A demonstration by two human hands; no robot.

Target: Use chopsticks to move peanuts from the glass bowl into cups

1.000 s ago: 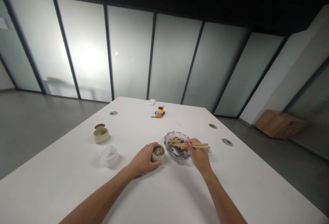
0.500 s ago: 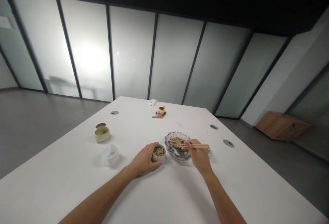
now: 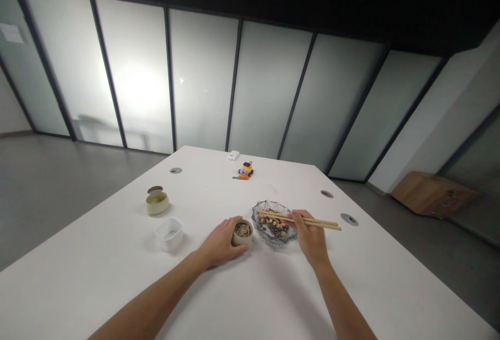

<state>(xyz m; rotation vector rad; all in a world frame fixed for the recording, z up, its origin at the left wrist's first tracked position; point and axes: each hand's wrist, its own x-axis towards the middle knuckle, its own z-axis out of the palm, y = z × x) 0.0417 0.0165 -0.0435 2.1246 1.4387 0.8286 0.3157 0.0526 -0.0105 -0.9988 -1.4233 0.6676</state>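
Observation:
My left hand [image 3: 223, 241] is curled round the side of a small round cup [image 3: 242, 241], which stands on the table holding what look like striped sunflower seeds [image 3: 242, 230]. My right hand [image 3: 310, 233] grips a pair of wooden chopsticks [image 3: 321, 223]. Their tips reach over the left part of a clear, scalloped glass bowl [image 3: 289, 237], just right of the cup. In the bowl lies a mix of pale nuts [image 3: 278, 224] and dark seeds too small to name. Whether the chopstick tips pinch anything cannot be made out.
On the left stand a white square dish [image 3: 169, 235] and a greenish round pot [image 3: 157, 204] with a round lid [image 3: 155, 190] behind it. Farther back are a yellow toy vehicle [image 3: 246, 168], a toy carrot [image 3: 241, 177] and a white box [image 3: 233, 155]. Grommets [image 3: 349, 219] dot the white table [image 3: 234, 298].
My right hand has moved slightly right, and the chopsticks now stick out farther past it, tips toward the bowl's upper left. My left hand stays on the cup.

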